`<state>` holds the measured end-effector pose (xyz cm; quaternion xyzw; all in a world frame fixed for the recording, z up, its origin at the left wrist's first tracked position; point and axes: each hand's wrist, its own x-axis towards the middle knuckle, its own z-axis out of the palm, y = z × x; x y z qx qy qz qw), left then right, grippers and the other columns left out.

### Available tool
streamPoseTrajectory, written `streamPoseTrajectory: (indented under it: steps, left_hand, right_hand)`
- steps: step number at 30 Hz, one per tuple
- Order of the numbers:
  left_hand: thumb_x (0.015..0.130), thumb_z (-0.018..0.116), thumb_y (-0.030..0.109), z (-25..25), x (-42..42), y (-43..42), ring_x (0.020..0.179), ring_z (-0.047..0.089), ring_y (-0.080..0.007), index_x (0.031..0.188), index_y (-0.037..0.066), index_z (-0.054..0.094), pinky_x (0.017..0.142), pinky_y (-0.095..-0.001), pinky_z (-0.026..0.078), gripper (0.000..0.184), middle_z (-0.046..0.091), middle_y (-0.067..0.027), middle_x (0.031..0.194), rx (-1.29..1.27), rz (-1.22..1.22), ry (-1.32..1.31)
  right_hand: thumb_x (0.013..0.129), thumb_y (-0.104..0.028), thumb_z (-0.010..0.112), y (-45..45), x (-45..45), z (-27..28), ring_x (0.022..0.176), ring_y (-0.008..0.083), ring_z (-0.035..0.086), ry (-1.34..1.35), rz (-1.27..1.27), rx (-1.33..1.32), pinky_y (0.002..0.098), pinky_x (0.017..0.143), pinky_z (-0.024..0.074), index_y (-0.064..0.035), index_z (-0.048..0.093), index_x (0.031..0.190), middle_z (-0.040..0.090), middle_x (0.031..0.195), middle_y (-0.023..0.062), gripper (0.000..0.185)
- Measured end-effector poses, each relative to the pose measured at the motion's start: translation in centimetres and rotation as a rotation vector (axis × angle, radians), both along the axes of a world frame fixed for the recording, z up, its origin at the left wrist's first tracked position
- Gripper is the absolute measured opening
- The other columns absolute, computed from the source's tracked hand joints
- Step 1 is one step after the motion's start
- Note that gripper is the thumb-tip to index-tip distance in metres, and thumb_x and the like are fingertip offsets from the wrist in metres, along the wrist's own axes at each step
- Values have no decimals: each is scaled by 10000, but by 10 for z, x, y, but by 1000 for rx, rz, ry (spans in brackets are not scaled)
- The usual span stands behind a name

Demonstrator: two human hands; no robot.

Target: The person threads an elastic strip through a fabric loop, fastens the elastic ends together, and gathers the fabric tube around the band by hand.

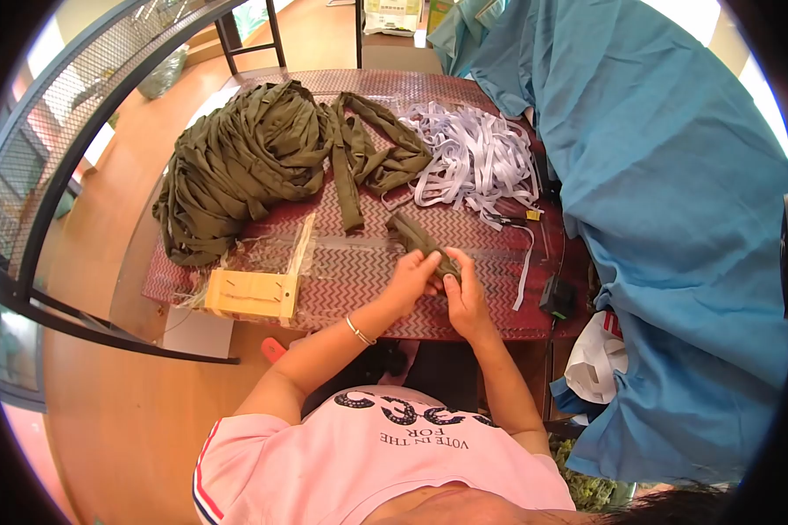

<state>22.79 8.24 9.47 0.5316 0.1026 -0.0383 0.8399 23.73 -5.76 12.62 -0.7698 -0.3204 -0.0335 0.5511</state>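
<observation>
My left hand (411,278), below a bracelet, pinches the near end of a folded olive-green fabric strip (411,232). On the other side my right hand (466,293) grips the same strip, its thumb pressed on the cloth. The two hands almost touch, just above the table's front edge. Beyond them a large coiled heap of olive fabric strips (245,162) fills the back left of the table. A loose length (348,188) of that cloth trails off its right side. Tangled white elastic bands (473,162) lie at the back right.
A wooden block with nails (252,293) sits at the table's front left. Scissors (506,220) and a small black box (556,296) lie toward the right. Blue cloth (665,201) drapes along the right side. A black metal mesh frame (61,140) stands at left.
</observation>
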Motion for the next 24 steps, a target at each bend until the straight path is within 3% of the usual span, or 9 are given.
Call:
streamPoseTrajectory:
  steps: [5,6,9,13,16,19,20,21,24]
  left_hand:
    - [962,494,211,-17,-20,0,634,561,-92,910,37,563,589,-228,486,195,602,-20,767,341,-380,-264]
    - [959,500,229,-26,-15,9,729,595,-118,974,21,567,672,-257,509,220,616,-48,835,352,-513,-184]
    - [948,519,237,8,-8,35,864,609,-137,1114,9,562,760,-281,514,286,625,-69,944,87,-583,-29]
    - [940,532,255,-13,53,82,969,605,-161,1264,17,512,821,-305,507,403,628,-53,1027,99,-255,-245]
    - [957,491,282,16,68,85,901,637,-187,1158,6,564,753,-311,528,349,627,-63,1007,302,-44,-264]
    - [942,520,316,14,61,75,754,658,-170,1034,-2,587,636,-271,534,338,637,-85,934,228,-67,68]
    - [916,550,393,21,44,60,641,637,-144,979,28,614,546,-217,510,376,634,-87,866,300,-74,48]
    - [930,538,372,20,31,47,606,610,-119,953,30,613,521,-199,478,351,616,-42,759,324,-107,4]
    - [945,533,289,-20,12,30,547,531,-72,897,43,596,493,-188,424,259,566,22,676,317,-180,-125]
  right_hand:
    - [962,-213,460,-15,-1,-1,797,131,546,191,113,-20,261,732,441,-8,498,1253,609,913,91,358]
    - [963,-191,446,-19,-1,-6,760,132,583,288,118,25,280,686,460,-1,557,1190,643,895,120,317]
    - [964,-149,432,-21,-7,-4,772,104,559,13,-4,40,259,701,454,1,557,1189,647,933,103,298]
    - [960,-115,430,-21,-16,4,839,150,599,113,-96,72,270,756,462,5,566,1179,654,994,106,285]
    - [963,-113,423,-12,-21,-2,943,203,615,186,-192,49,297,826,456,10,559,1189,645,1060,129,291]
    - [966,-124,416,1,-19,-23,1026,240,600,99,-206,129,315,881,439,14,550,1200,628,1111,146,302]
    - [967,-129,416,2,-21,-27,1037,242,594,116,-193,130,315,891,433,14,546,1205,622,1121,149,307]
    - [967,-147,426,4,-22,-28,1043,243,588,132,-181,138,314,900,429,16,535,1216,615,1126,157,317]
    - [962,-169,454,18,-30,-17,1027,236,583,76,-211,214,317,897,432,18,510,1243,602,1125,172,342]
